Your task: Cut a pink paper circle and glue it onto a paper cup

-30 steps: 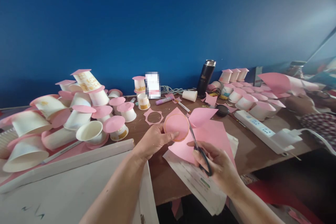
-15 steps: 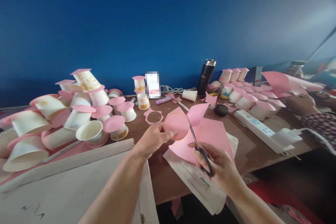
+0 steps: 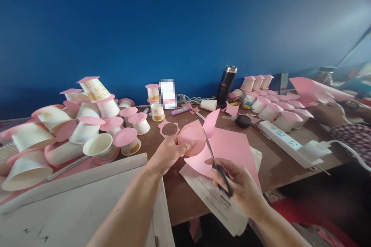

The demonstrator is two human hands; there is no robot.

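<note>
No text is legible: print on the black flask (image 3: pixel 225 87) and white sheet (image 3: pixel 211 197) blurs.

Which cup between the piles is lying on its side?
The plain white cup left of the black flask; the two gold-patterned cups beside the bright screen stand.

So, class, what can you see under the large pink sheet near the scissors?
White printed paper pokes out from under the pink sheet on its near side, with the brown table below. Whatever lies beneath the sheet's middle is covered.
</note>
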